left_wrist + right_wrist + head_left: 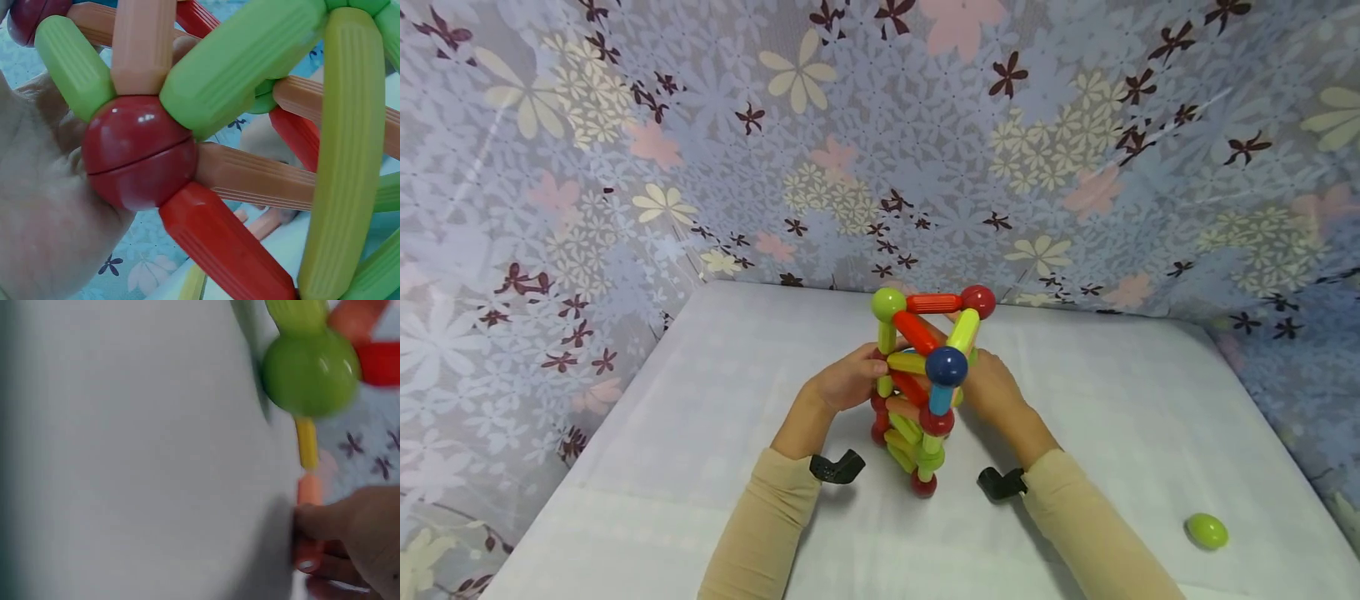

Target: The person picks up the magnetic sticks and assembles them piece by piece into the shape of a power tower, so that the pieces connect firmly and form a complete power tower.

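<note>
A tall tower (931, 421) of colored magnetic rods and balls stands on the white table between both hands. At its upper left side, my left hand (847, 379) grips it, with the thumb on a green rod and the fingers passing behind. In the left wrist view, a red ball (139, 152) joining several rods is close to the left palm (56, 206). My right hand (996, 387) is behind the tower's right side, its fingers mostly hidden in the head view. The right wrist view shows it pinching an orange rod (309, 489) low down, beyond a green ball (311, 373).
A loose green ball (1207, 531) lies on the white tabletop (1112, 400) at the front right. Flowered cloth (880, 167) hangs behind the table and along its left side. Black wrist mounts (837, 467) stick out from both sleeves near the tower's base.
</note>
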Demonstrator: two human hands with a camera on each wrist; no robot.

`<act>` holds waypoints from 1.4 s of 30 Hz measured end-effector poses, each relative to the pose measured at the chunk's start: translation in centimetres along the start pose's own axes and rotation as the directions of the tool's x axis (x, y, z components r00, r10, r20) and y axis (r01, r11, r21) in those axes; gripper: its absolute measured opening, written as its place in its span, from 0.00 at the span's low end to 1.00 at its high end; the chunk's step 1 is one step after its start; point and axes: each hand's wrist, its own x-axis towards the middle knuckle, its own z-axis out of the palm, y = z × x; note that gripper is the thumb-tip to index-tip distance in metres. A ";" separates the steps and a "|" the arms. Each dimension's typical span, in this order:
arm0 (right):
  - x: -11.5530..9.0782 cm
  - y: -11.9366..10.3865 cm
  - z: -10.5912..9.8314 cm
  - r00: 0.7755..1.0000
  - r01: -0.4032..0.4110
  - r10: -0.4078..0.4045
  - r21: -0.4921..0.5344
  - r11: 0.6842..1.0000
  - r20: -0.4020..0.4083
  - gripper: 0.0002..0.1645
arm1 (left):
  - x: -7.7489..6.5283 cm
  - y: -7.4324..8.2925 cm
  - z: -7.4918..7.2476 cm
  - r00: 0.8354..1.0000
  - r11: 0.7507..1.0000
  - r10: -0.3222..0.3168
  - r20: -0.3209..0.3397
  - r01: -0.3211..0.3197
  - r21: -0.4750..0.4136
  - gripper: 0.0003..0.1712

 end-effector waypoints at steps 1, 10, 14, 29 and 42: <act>0.0 0.3 -0.4 0.999 -0.023 0.022 0.038 0.999 0.025 0.10 | 0.1 0.0 0.0 1.000 1.000 0.002 0.000 -0.002 0.000 0.32; -0.8 -1.3 -11.1 0.960 -0.088 0.255 0.735 0.672 -0.118 0.23 | 0.4 -0.3 0.5 1.000 1.000 0.015 0.013 -0.015 0.011 0.32; -1.0 -5.5 -16.5 0.906 0.291 0.197 0.889 0.353 -0.375 0.22 | 0.7 -0.5 0.7 0.999 1.000 0.017 0.038 -0.018 0.013 0.35; -1.2 -8.5 -17.8 0.903 0.379 0.027 0.823 0.422 -0.429 0.21 | 1.2 -1.2 0.0 0.997 0.998 0.059 -0.056 -0.060 -0.010 0.56; -1.4 -8.4 -17.3 0.916 0.386 -0.077 0.808 0.445 -0.395 0.18 | 3.8 -5.7 -4.2 0.882 -0.063 0.222 -0.416 0.439 0.896 0.10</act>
